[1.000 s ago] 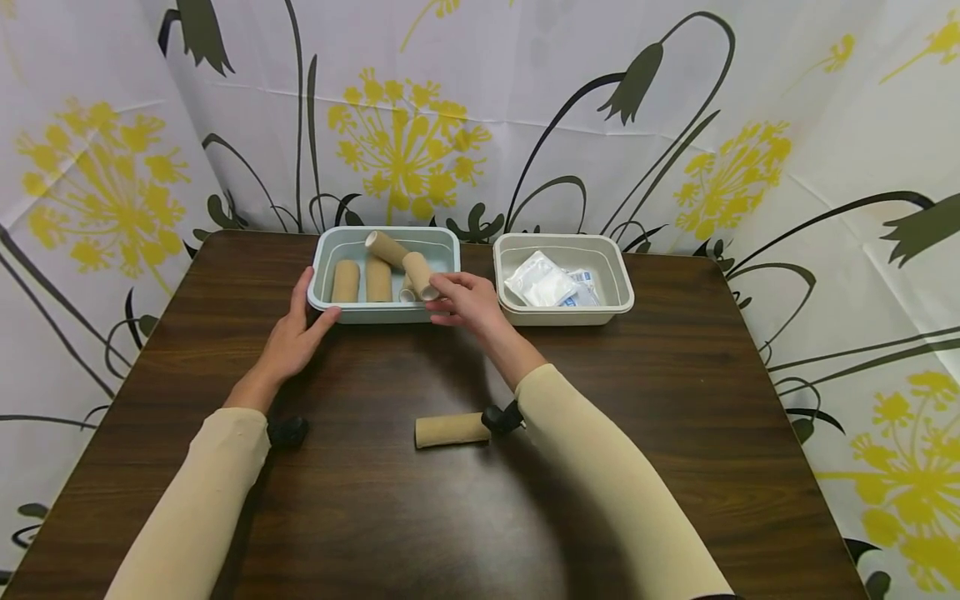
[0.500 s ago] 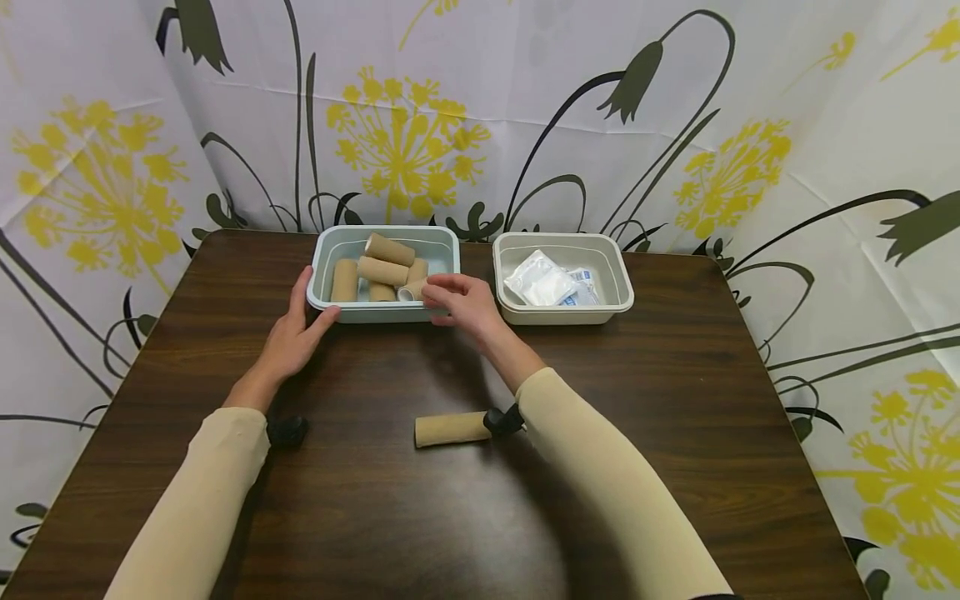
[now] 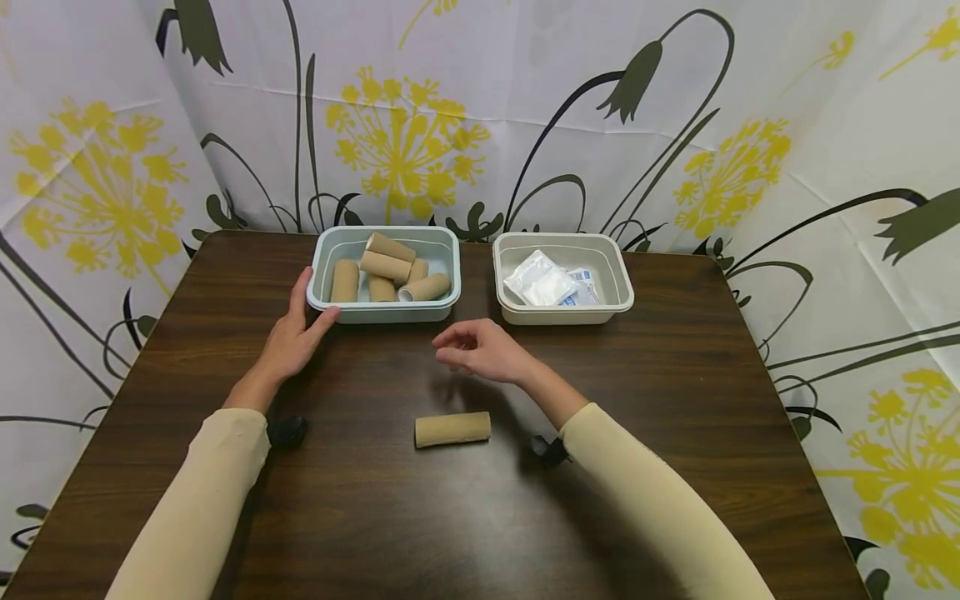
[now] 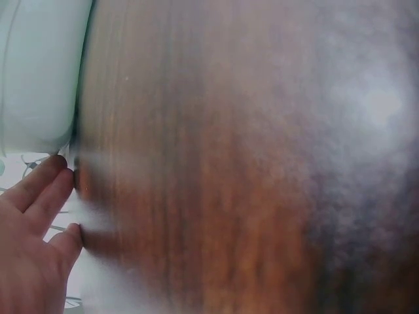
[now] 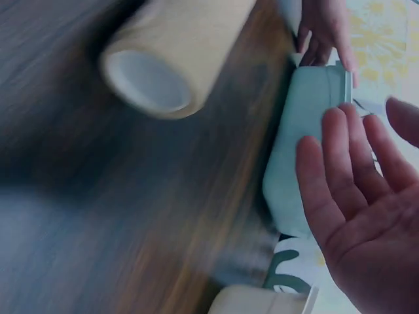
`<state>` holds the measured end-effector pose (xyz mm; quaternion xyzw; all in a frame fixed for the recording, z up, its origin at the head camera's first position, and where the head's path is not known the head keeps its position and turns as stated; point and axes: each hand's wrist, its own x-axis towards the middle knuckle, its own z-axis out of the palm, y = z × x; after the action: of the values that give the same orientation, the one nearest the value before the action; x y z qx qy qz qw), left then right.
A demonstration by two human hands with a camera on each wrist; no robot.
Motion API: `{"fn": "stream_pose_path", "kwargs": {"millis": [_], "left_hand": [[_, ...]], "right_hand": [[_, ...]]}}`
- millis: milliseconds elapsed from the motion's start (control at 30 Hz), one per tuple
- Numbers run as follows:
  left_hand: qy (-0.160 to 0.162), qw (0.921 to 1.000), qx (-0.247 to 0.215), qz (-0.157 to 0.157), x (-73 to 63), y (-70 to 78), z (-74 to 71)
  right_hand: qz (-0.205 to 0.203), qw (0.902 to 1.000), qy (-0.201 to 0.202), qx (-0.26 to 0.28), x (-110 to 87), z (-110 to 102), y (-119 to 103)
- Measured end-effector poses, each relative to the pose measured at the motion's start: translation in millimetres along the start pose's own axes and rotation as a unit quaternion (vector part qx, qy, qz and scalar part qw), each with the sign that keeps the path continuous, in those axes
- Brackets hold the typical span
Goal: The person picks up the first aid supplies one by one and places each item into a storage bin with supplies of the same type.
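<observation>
My left hand [image 3: 288, 337] rests against the left end of a light blue plastic bin [image 3: 390, 313], thumb at the front rim. Several cardboard tubes [image 3: 345, 281] lie in that bin, some stacked over others. Over the table in front of it is my right hand [image 3: 483, 348], holding nothing, its fingers loosely bent. Nearer to me, a single cardboard tube [image 3: 452, 429] lies on its side on the table. The right wrist view shows this tube [image 5: 183, 52] large, its hollow end towards the camera, and the right palm [image 5: 373, 235] facing it without contact.
To the right of the blue bin stands a beige bin [image 3: 566, 317] with white and clear plastic packets [image 3: 543, 282] inside. Both bins sit along the back edge of the dark wood table [image 3: 337, 517]. A flower-printed curtain [image 3: 465, 100] hangs behind.
My right hand has let go of a cardboard tube in the blue bin and drawn back towards me. The tubes inside have shifted. My left hand stays on the bin.
</observation>
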<state>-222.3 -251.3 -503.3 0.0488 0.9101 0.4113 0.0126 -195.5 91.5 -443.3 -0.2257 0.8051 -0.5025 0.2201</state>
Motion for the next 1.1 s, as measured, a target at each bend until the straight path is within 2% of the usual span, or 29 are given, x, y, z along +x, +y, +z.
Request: {"fn": "stream_pose_path", "kwargs": {"millis": [100,200,367,600,900,1100], "left_hand": [[0.002,1.0,-0.001,0.0,-0.7,-0.2,0.4],[0.004,1.0,0.0,0.001,-0.7,-0.1,0.3],[0.003,1.0,0.001,0.0,-1.5,0.3,0.3],[0.002,1.0,-0.001,0.001,-1.8,2.3,0.1],[-0.001,1.0,-0.003,-0.004,-2.4,3.8,-0.8],[0.002,1.0,-0.002,0.001,-2.1,3.2,-0.3]], "right_hand": [[-0.027,0.9964,-0.021,-0.078,-13.9,-1.3,4.9],[-0.033,0.9908,-0.037,-0.126,-25.9,-3.1,11.1],[-0.036,0.9855,-0.076,-0.148,-40.6,-4.1,22.7],[-0.04,0.9796,-0.135,-0.143,-55.1,-1.6,29.2],[-0.035,0.9609,-0.131,-0.241,-64.3,6.2,31.2],[-0.032,0.9585,-0.124,-0.255,-66.3,9.4,32.2]]}}
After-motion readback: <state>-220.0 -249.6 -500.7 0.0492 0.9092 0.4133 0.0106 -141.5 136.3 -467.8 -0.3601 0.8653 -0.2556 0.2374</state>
